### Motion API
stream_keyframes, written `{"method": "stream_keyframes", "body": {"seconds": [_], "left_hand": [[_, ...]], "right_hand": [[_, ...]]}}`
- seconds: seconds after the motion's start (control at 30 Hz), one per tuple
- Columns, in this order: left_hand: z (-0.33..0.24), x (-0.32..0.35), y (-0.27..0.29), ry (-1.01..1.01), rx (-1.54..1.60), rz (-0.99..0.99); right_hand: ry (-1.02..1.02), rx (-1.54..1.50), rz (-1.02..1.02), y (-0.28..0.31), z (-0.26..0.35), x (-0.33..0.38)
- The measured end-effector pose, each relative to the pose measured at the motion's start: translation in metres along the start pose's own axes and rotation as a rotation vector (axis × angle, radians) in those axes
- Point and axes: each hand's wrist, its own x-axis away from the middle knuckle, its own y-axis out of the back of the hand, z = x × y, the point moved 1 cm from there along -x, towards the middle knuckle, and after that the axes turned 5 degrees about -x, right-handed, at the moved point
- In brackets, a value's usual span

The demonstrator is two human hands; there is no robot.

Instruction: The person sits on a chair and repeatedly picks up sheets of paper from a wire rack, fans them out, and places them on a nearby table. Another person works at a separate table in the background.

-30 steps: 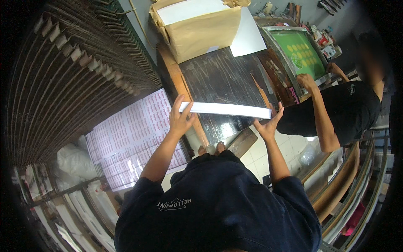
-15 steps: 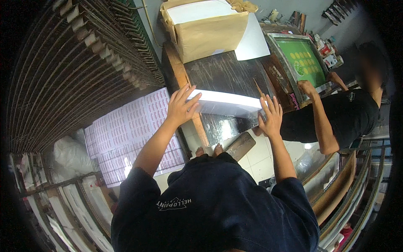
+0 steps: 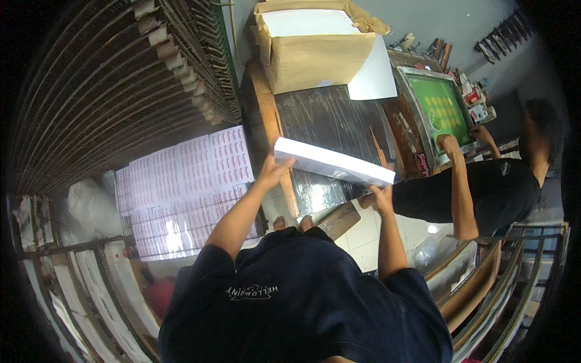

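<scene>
A thick white stack of paper sheets (image 3: 331, 162) is held tilted above a dark worn table top (image 3: 327, 118). My left hand (image 3: 272, 172) grips the stack's left end. My right hand (image 3: 381, 196) grips its right lower corner. Both forearms reach up from my dark blue shirt at the bottom of the view.
A brown paper-wrapped ream (image 3: 318, 51) lies open at the table's far end, a loose white sheet (image 3: 372, 75) beside it. Printed sheets (image 3: 181, 184) lie on a drying rack (image 3: 109, 91) at left. At right, another person in black (image 3: 484, 187) touches a green screen-printing frame (image 3: 439, 109).
The paper stack, flat on the table with my palms on it half a second ago, is now lifted and tilted in both hands. The view shifted slightly.
</scene>
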Motion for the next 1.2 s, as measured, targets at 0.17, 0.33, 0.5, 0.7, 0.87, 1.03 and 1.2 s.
{"method": "stream_keyframes", "body": {"seconds": [0.17,0.33,0.5,0.7,0.87,1.03,1.2], "left_hand": [[-0.007,0.001,0.004,-0.036,0.098,0.01],[0.017,0.009,-0.004,-0.105,-0.207,-0.061],[-0.009,-0.013,0.001,0.036,-0.559,-0.004],[-0.084,-0.051,-0.008,0.19,-0.946,0.145],[-0.063,-0.057,-0.044,0.312,-0.962,0.42],[-0.077,-0.089,-0.095,0.261,-1.037,0.54],[-0.11,-0.161,-0.151,0.06,-1.093,0.374]], "right_hand": [[-0.142,-0.097,-0.126,-0.01,-0.015,-0.006],[-0.079,-0.112,-0.177,-0.002,-0.042,-0.018],[-0.04,0.074,-0.268,-0.022,-0.012,-0.036],[-0.158,-0.006,-0.306,-0.019,-0.025,-0.028],[-0.406,-0.368,-0.244,0.005,-0.097,0.035],[-0.497,-0.482,-0.375,0.012,-0.089,0.052],[-0.431,-0.531,-0.354,0.042,-0.093,-0.015]]}}
